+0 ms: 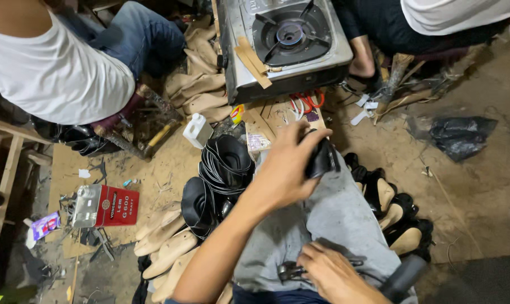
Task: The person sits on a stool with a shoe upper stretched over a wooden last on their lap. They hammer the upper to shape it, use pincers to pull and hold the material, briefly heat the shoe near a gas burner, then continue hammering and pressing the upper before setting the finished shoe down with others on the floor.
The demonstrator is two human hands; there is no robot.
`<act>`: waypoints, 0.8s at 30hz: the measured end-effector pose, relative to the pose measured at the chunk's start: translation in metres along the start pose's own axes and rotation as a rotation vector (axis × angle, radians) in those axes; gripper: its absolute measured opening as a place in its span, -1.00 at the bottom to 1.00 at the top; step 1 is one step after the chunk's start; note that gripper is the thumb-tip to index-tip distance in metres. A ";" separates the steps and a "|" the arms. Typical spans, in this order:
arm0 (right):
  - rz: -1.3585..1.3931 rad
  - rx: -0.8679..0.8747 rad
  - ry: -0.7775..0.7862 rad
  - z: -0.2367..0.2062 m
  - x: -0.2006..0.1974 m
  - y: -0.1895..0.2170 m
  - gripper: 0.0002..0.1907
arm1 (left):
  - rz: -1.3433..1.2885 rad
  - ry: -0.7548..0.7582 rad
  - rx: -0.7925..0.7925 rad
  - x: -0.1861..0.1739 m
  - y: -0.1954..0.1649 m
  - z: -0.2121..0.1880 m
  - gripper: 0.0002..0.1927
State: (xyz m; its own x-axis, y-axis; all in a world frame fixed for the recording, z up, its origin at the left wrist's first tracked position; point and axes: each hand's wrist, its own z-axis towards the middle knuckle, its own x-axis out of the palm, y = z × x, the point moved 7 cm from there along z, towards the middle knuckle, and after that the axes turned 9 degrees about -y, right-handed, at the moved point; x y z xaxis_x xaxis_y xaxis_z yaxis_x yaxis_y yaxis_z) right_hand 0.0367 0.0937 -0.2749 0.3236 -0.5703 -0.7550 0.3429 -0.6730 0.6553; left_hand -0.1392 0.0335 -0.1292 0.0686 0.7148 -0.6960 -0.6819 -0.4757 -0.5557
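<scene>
Your left hand (286, 169) is extended over your grey-trousered knee (333, 217), fingers (300, 147) curled and clenched around a black leather shoe upper (322, 160), thumb pressed against its top edge. Your right hand (331, 273), at six o'clock of the left, is closed on dark metal pliers (291, 272) resting on your lap. A stack of black shoe uppers (224, 166) lies at nine o'clock of the left hand. A steel single-burner gas stove (288, 39) stands at twelve o'clock.

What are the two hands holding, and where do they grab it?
The left hand grips a black shoe upper around its near end, over the knee. The right hand holds dark metal pliers by the handles, on the lap.
</scene>
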 end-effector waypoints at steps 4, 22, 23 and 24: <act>0.246 0.145 -0.178 0.001 -0.017 -0.010 -0.77 | 0.261 0.202 -0.121 0.085 0.025 0.022 -0.20; 0.572 0.504 -0.307 0.042 -0.066 -0.092 -0.67 | 0.033 -0.179 -0.164 0.009 0.047 -0.048 -0.59; 0.471 0.427 -0.320 0.049 -0.069 -0.086 -0.64 | 0.051 -0.184 -0.140 0.011 0.048 -0.050 -0.55; 0.370 0.347 -0.334 0.056 -0.072 -0.080 -0.60 | 0.070 -0.188 -0.114 0.012 0.051 -0.052 -0.51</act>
State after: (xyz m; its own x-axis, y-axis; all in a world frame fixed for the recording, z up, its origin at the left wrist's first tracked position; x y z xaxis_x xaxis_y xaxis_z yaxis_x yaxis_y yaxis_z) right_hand -0.0636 0.1620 -0.2739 0.0531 -0.8751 -0.4811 -0.0658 -0.4838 0.8727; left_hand -0.1351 -0.0084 -0.1894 -0.1208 0.7557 -0.6437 -0.5924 -0.5751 -0.5641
